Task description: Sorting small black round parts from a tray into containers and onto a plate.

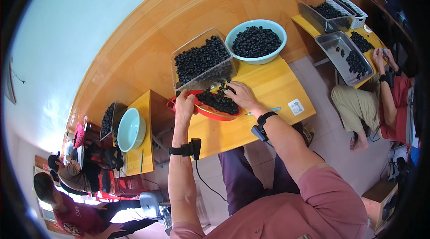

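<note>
On the yellow table, a shallow red basin [214, 116] with a pale rim holds a heap of small black ring-shaped pieces [219, 102]. My left hand [184, 104] is closed on the basin's left side, thumb over the rim. My right hand [242, 96] reaches over the basin's right side with its fingers stretched out against the black pieces, some of which lie up near its fingertips. Just behind stands a clear plastic bin [204, 80] full of similar pieces. Next to that bin, a light-blue basin [278, 51] is heaped with them too.
A pen-like tool [264, 111] and a white label card [295, 107] lie on the table [273, 82] right of the basin. Another light-blue basin [132, 129] stands on the left table. At right, another person's hands [383, 57] work beside a metal tray [333, 51].
</note>
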A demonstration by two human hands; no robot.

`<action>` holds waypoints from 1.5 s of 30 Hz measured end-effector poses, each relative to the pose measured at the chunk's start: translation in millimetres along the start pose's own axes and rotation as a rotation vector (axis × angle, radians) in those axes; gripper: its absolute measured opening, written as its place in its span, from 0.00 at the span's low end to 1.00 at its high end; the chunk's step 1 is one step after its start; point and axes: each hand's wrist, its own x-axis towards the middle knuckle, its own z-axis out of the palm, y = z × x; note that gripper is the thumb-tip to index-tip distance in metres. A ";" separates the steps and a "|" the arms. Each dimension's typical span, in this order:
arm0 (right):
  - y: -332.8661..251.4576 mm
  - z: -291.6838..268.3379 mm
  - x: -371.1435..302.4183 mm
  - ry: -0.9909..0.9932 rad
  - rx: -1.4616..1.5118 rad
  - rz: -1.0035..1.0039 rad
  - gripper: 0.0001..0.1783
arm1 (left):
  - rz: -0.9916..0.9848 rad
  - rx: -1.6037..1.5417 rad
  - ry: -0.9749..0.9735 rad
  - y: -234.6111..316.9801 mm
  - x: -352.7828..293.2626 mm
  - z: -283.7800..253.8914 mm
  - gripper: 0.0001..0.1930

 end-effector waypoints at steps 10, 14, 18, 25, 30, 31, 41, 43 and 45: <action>1.7 4.7 -0.8 0.035 -0.055 0.009 0.30 | 0.021 0.267 0.018 39.2 19.5 10.1 0.31; 0.9 7.3 -2.0 0.061 -0.067 -0.001 0.30 | 0.026 0.351 -0.027 51.1 24.5 9.3 0.31; 3.0 9.6 0.2 0.070 -0.073 -0.022 0.30 | 0.155 0.450 0.032 54.5 27.8 15.8 0.28; 1.9 6.2 -0.6 0.061 -0.094 -0.038 0.30 | 0.397 0.695 0.069 74.0 7.0 29.9 0.28; -2.0 6.7 -2.2 0.062 -0.108 -0.023 0.31 | 0.470 0.683 0.117 78.2 -8.6 34.0 0.25; -2.7 6.9 -2.1 0.067 -0.123 -0.020 0.32 | 0.467 0.682 0.116 81.1 -13.1 34.3 0.25; 1.6 8.5 -1.9 0.067 -0.150 -0.038 0.32 | 0.614 0.602 0.182 60.8 -46.2 27.2 0.24; -1.2 8.7 -0.8 0.065 -0.158 -0.051 0.32 | 0.651 0.546 0.271 47.5 -51.4 14.2 0.25; -0.9 8.1 0.3 0.061 -0.168 -0.062 0.33 | 0.623 0.457 0.341 30.0 -60.0 -2.3 0.25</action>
